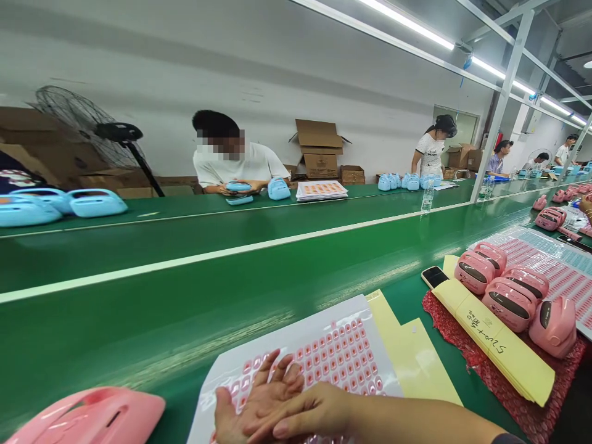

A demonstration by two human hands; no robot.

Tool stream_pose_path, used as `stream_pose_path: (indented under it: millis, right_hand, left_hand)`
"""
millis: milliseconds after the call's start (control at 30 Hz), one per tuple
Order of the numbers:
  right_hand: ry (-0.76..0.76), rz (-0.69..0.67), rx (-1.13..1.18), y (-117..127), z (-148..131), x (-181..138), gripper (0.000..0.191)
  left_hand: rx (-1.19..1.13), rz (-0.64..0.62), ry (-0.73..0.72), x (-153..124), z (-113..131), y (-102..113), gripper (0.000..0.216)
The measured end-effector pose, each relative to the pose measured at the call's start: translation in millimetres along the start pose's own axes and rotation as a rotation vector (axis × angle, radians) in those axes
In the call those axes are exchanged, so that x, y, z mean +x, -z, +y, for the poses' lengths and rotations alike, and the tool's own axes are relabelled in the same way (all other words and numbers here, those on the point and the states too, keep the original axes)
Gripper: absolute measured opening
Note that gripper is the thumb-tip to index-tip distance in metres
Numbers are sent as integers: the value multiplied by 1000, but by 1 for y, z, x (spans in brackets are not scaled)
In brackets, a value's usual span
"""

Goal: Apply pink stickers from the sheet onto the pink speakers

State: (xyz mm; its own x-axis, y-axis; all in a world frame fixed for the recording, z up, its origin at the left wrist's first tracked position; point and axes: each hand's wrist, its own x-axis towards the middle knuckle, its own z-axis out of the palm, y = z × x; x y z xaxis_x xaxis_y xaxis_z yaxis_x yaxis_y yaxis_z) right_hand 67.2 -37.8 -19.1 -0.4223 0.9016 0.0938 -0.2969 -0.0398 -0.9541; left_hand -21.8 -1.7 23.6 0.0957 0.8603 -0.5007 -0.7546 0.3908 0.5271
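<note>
My left hand [252,398] lies palm up with its fingers stretched out, over the near edge of a clear sheet of small pink stickers [333,351]. My right hand [308,414] reaches in from the right and rests its fingertips flat on the left palm; nothing shows in either hand. A pink plastic shell [87,418] lies just left of my hands on the green bench [139,345].
Yellow backing sheets [409,357] lie right of the stickers. On a red cloth [456,342] sit several pink devices [509,299], a yellow strip with writing [490,333] and a phone [435,275]. Beyond the green conveyor [231,234], other people handle blue devices [277,188]. A water bottle [428,197] and metal post [497,117] stand right.
</note>
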Motion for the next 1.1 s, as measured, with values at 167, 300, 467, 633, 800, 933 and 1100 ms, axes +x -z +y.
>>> stream_pose_path:
  millis: [167,300,467,633,800,933,1100]
  right_hand:
    - [23,-15,-74,1,2,0,31]
    - [13,-14,-84,1,-1,-2,27]
    - [18,-11,-63,2,-2,-4,25]
    - [18,-2,-30,1,-2,-4,26]
    - [-29,51,65,2,0,-1,34]
    - [-40,122,194,4,7,4,37]
    - [-27,138,229,3,8,6,34]
  left_hand:
    - [37,-219,-56,9,-3,14,43]
    - [51,-307,-78,16,-6,23,43]
    - [45,-321,-99,14,-7,22,43]
    - [23,-290,-20,16,-5,22,45]
    - [30,-242,-57,12,-6,16,44]
    - [59,-230,-37,9,-6,13,43]
    - [47,-166,-26,8,-7,11,39]
